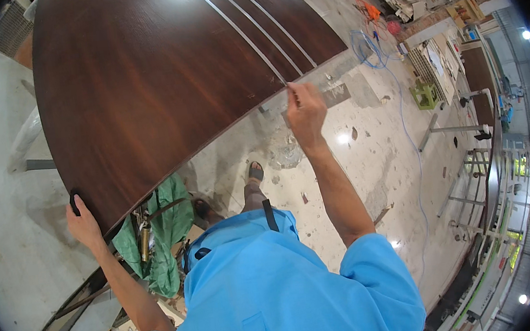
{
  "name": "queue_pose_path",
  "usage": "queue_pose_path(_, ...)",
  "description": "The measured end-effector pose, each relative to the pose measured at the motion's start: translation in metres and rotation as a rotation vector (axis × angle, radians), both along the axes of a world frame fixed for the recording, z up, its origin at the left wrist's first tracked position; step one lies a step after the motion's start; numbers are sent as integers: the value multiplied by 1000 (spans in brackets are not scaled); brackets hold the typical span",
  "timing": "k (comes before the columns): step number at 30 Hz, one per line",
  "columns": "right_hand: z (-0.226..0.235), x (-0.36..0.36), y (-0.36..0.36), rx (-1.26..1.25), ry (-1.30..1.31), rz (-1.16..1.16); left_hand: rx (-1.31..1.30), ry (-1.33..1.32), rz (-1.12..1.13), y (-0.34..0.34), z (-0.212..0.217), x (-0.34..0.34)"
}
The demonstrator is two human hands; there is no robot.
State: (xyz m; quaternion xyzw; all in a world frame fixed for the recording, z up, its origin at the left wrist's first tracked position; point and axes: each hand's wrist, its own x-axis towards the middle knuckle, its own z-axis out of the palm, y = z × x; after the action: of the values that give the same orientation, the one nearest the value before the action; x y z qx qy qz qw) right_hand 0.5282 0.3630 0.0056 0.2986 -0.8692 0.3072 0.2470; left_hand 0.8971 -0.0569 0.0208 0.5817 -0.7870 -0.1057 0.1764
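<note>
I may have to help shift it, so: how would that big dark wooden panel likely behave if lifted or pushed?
The dark wooden panel is broad and thin, so probably heavy and awkward. Its glossy face reflects light, so likely slippery. The left hand grips one corner and the right hand is at the edge.

Workshop floor (367,155), pale polished stone, stained and littered, with lamp glare spots. Blue cable (402,119) snakes across right of centre. Green crate (425,93) at upper right, metal stands (455,129) beside it. Shelving and machines (500,250) along right edge. Bright ceiling lamps (526,34) far right.
</note>
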Motion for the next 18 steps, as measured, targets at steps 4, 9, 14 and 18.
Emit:
queue_pose_path(4, 5, 23, -16, 9, 34, -31, -38, 72, -42, 5, -2, -1)
queue_pose_path(9, 15, 33, -32, -86, 23, 379, -60, 104, -6, 10, -3, -3)
queue_pose_path(14, 10, 23, -25, -48, 23, -87, -65, 147, 16, 8, -6, -6)
queue_pose_path(18, 11, 32, -22, -17, 11, 160, -127, 84, -10, 6, -7, -3)
